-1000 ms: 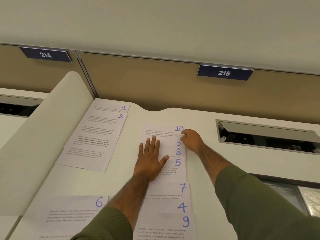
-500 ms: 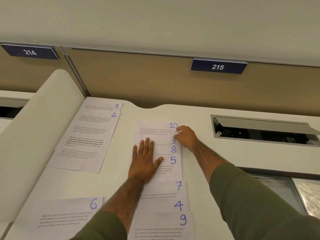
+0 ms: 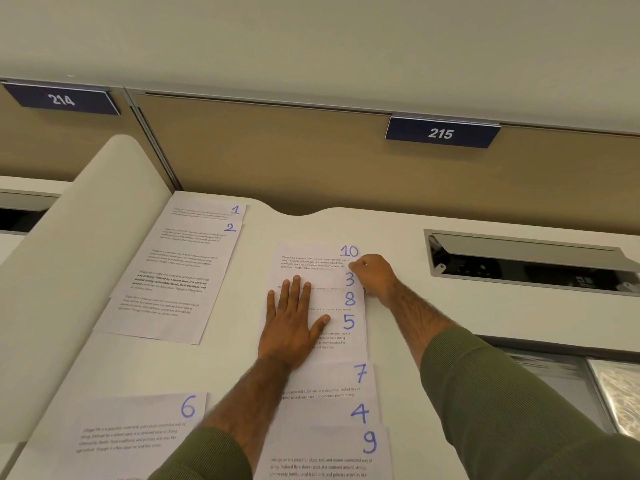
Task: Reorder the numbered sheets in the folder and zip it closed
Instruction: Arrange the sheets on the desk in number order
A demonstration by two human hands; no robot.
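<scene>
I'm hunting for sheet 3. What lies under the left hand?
The left hand lies flat on sheet 8 and sheet 5, fingertips reaching sheet 3. Printed text beneath the palm is covered.

A bare lane of table (image 3: pixel 242 362) runs from 6 toward 12 o'clock between the left pile of sheets (image 3: pixel 173 271) and the middle column of sheets (image 3: pixel 360 386). A single sheet (image 3: pixel 131 434) at 7 o'clock narrows its near end. A curved white partition (image 3: pixel 69 271) walls the 9 o'clock side, a brown back panel (image 3: pixel 277 161) the 12 o'clock side. Past the column, bare table lies free up to the cable hatch (image 3: pixel 519 268) at 2 o'clock, its lid raised. The right hand (image 3: pixel 375 275), pinching the column's edge, takes part of that room.
</scene>
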